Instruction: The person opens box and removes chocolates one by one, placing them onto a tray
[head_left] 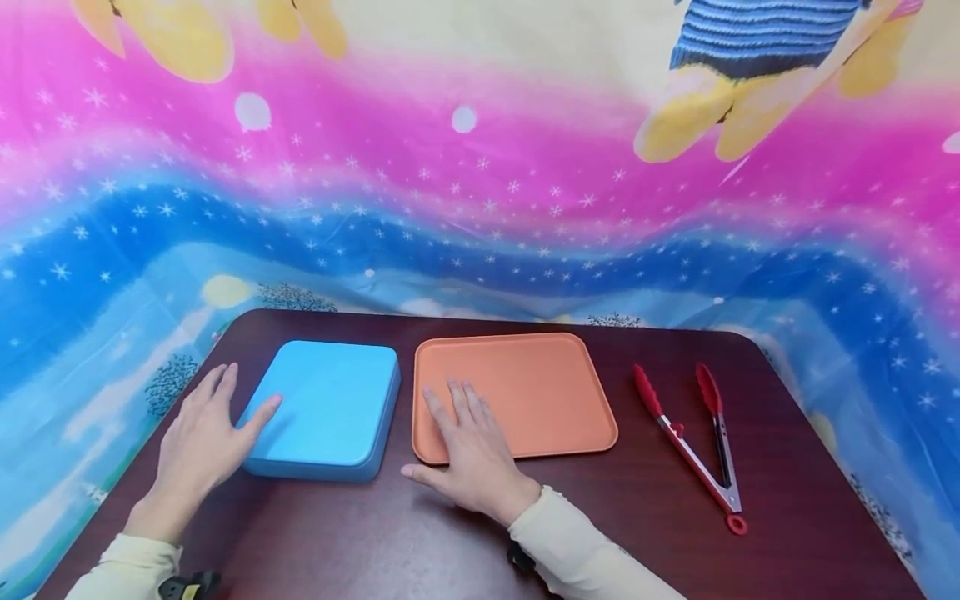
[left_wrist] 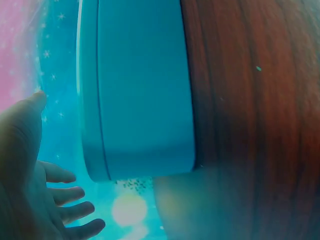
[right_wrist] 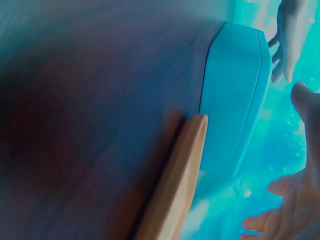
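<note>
A light-blue lidded box (head_left: 322, 404) lies flat on the left part of the table. At its left side is my left hand (head_left: 201, 433), fingers extended and thumb spread over the box's edge. In the left wrist view the same hand (left_wrist: 40, 185) shows apart from the box's side wall (left_wrist: 145, 90). My right hand (head_left: 476, 454) hovers over the left front of an orange tray (head_left: 540, 392), its fingers spread and holding nothing. The right wrist view shows that hand (right_wrist: 295, 185) above the tray's rim (right_wrist: 175, 185).
Red-tipped kitchen tongs (head_left: 701, 454) lie spread on the right side of the dark brown table (head_left: 360, 550). A colourful patterned cloth (head_left: 480, 183) hangs behind the table and along its sides.
</note>
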